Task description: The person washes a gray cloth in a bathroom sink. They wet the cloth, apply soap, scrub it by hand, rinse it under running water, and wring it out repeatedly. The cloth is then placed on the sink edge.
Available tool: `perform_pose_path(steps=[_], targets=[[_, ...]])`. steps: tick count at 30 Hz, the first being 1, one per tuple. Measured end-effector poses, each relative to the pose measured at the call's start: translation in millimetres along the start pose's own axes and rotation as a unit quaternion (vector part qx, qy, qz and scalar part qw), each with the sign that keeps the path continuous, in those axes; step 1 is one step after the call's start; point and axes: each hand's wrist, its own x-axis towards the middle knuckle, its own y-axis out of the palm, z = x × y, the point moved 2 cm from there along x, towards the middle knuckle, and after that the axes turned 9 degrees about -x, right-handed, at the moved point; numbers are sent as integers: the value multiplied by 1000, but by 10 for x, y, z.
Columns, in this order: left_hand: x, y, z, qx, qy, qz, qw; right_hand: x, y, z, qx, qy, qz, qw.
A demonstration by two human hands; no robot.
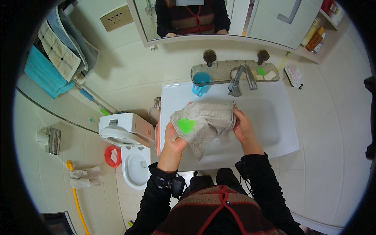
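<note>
A greyish-beige towel hangs spread between my two hands over the white washbasin. My left hand is under its left edge, with a fingertip showing above the far side and the rest of the fingers covered by the cloth. At the right edge, my right hand grips the towel with curled fingers. On the towel's left part lies a flat, bright green patch; whether it is a separate piece I cannot tell. One corner of the cloth droops toward me.
Behind the basin stand a tap, a blue cup and a translucent shelf tray holding small items. To the left are a toilet, a red bin and hanging towels. A mirror cabinet is above.
</note>
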Motion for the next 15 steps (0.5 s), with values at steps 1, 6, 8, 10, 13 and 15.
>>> perform_pose_path(steps=[1,6,8,10,13,15], targets=[[3,-8,-35,-6,1,-8,1000,-33,23,59,-13,2,5,1000],[-2,14,-161,11,-8,2,1000,-102,246,301,-161,-33,70,984],[-8,116,-180,17,0,1,1000,-94,273,353,-203,-55,81,974],[-18,225,-182,8,-12,19,1000,-33,268,387,-245,-62,113,961],[8,325,-156,19,-30,49,998,76,243,314,-307,-123,118,936],[47,361,-142,23,-37,57,997,113,192,250,-343,-136,81,926]])
